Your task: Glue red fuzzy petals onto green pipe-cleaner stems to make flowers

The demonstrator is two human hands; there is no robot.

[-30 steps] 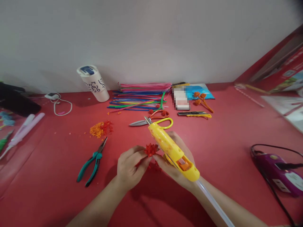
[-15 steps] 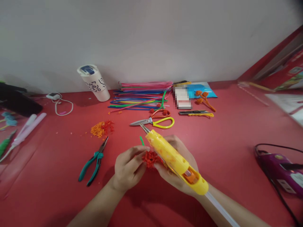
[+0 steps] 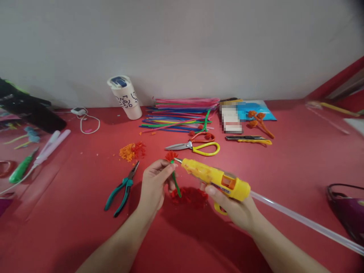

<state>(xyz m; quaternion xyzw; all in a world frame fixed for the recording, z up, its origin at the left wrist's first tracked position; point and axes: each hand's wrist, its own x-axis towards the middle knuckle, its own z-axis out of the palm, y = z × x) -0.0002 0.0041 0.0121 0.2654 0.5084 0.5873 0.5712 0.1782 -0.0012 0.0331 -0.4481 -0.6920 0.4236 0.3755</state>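
My left hand (image 3: 155, 185) pinches a green pipe-cleaner stem (image 3: 176, 182) topped by a small red fuzzy flower (image 3: 171, 155), held upright over the red table (image 3: 71, 227). My right hand (image 3: 233, 206) grips a yellow glue gun (image 3: 216, 179) lying level, its metal nozzle touching the stem just below the red flower. A clear glue stick (image 3: 301, 222) trails from the gun's back to the right. Red fuzzy pieces (image 3: 190, 195) lie on the table under the hands.
Teal pliers (image 3: 122, 189) lie left of my left hand. Yellow-handled scissors (image 3: 196, 146), an orange and red scrap pile (image 3: 132, 150), stacked coloured pipe cleaners (image 3: 182, 115), a white cup (image 3: 125, 97), a yellow cutter (image 3: 250, 140) and orange flowers (image 3: 258, 120) sit behind. A purple device (image 3: 348, 214) is at right.
The left hand lifted the green stem with its red flower upright from the red pieces. The glue gun swung from pointing up-left to level, nozzle at the stem. The camera view shifted left.
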